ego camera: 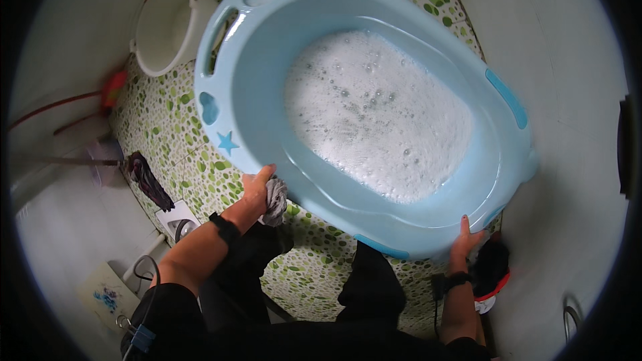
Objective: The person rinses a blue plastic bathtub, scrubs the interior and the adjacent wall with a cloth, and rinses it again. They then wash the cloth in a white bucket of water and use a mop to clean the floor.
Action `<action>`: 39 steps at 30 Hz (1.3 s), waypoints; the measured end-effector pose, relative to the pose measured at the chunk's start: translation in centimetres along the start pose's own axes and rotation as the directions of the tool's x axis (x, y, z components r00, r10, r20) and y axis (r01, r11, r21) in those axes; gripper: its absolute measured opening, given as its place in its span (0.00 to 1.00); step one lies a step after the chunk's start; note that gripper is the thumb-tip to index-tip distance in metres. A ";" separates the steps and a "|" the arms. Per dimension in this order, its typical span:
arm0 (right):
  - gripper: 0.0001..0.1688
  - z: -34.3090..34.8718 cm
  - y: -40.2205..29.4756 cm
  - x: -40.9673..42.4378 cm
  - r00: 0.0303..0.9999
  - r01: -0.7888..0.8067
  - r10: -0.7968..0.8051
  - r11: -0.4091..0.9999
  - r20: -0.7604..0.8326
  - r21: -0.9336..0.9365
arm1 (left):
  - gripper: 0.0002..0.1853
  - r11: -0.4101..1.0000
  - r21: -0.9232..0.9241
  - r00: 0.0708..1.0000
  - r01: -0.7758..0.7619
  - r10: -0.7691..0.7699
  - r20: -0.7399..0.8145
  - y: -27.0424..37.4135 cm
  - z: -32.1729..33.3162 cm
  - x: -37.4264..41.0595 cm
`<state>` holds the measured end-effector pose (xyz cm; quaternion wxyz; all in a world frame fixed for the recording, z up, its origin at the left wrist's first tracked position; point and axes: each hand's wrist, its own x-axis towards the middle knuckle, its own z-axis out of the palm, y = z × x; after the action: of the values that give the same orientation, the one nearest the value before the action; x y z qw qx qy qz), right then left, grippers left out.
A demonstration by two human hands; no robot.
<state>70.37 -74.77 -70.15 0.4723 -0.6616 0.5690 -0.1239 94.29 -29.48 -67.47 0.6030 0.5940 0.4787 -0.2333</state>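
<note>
A large light-blue plastic baby bathtub [261, 95] lies before me, holding white soap foam [371, 115] with scattered bubbles. My left hand [258, 190] is at the tub's near left rim, its thumb over the edge, with a bunched grey cloth [275, 202] held in it against the outer side. My right hand [465, 243] grips the near right rim, thumb on top and the other fingers hidden beneath. Blue star decorations [228, 143] and a slotted handle mark the tub's left end.
A white bucket [168, 25] stands beyond the tub's left end. A mop [148, 180] leans near a floor fixture [179, 220] at left. Behind my right hand sits a red basin [496, 283] with dark cloth. Green-patterned tile [301, 281] covers the floor; pale walls [556, 110] close in at both sides.
</note>
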 end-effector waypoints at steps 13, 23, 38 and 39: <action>0.38 -1.2 -6.1 0.7 0.985 -0.055 0.071 0.994 0.158 -0.100 | 0.17 0.993 -0.077 0.975 -0.088 0.071 -0.209 -6.9 -3.6 -2.6; 0.31 -1.0 -16.1 -2.9 0.901 0.179 -0.109 0.975 0.420 -0.129 | 0.23 0.711 -0.624 0.908 0.325 -0.419 -0.005 -14.5 -10.0 -10.0; 0.25 7.9 -22.2 -15.0 0.825 0.403 -0.246 0.887 0.509 -0.224 | 0.26 0.602 -0.711 0.790 0.362 -0.604 -0.109 -23.7 -19.8 -9.3; 0.23 9.1 -22.4 -16.5 0.799 0.406 -0.232 0.889 0.555 -0.213 | 0.27 0.576 -0.740 0.788 0.347 -0.607 -0.102 -24.8 -22.1 -9.5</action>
<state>85.66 -58.10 -51.57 0.4647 -0.8252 0.3125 0.0732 62.47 -16.06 -67.98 0.5967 0.2033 0.7714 -0.0871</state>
